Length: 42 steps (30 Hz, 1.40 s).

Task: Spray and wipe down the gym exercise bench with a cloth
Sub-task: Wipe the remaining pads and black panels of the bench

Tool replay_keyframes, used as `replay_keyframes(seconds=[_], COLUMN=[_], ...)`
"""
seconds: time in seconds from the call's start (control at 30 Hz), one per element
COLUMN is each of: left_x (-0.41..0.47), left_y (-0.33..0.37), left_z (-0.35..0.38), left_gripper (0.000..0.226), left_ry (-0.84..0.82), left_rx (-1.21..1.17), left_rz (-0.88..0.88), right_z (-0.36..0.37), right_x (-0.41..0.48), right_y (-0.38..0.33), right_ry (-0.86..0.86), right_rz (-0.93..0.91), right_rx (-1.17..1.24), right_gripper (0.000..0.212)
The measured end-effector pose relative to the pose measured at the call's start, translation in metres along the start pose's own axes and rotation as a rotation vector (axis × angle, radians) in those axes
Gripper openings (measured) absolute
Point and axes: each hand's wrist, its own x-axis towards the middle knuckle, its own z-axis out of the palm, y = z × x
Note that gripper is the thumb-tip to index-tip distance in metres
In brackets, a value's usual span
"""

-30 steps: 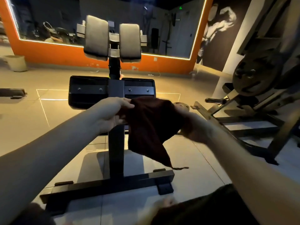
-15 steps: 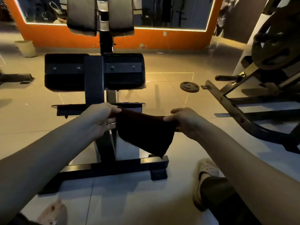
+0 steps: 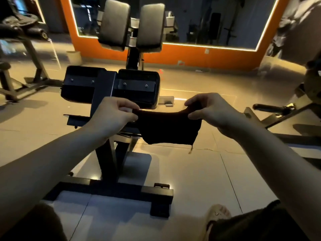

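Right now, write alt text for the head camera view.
Two bare hands, left hand and right hand, stretch a dark cloth between them above a black gym bench with two upright pads. Behind it, an orange-framed mirror; a sandalled foot shows below.

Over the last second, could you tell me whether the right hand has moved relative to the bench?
Yes. The right hand has drawn rightward, away from the bench's central post, stretching the dark cloth wider against the left hand.
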Motion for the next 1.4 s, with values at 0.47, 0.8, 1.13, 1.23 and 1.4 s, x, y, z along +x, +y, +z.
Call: replay_keyframes(seconds=[0.47, 0.8, 1.13, 1.23, 1.4], left_x=[0.026, 0.046, 0.105, 0.122, 0.141], left_y=[0.025, 0.021, 0.029, 0.029, 0.030], left_z=[0.032, 0.096, 0.205, 0.218, 0.194], left_gripper=[0.019, 0.017, 0.017, 0.025, 0.030], left_ry=[0.051, 0.320, 0.277, 0.159, 0.268], left_rx=[-0.490, -0.242, 0.174, 0.157, 0.036], left_rz=[-0.329, -0.450, -0.089, -0.094, -0.166], right_z=[-0.062, -0.022, -0.030, -0.040, -0.058], right_x=[0.085, 0.139, 0.156, 0.172, 0.207], right_y=[0.028, 0.077, 0.138, 0.151, 0.161], right_ry=[-0.474, -0.256, -0.411, -0.371, -0.347], right_rz=[0.024, 0.210, 0.476, 0.395, 0.324], right_rx=[0.163, -0.091, 0.818, 0.811, 0.768], right_gripper=[0.015, 0.019, 0.029, 0.029, 0.030])
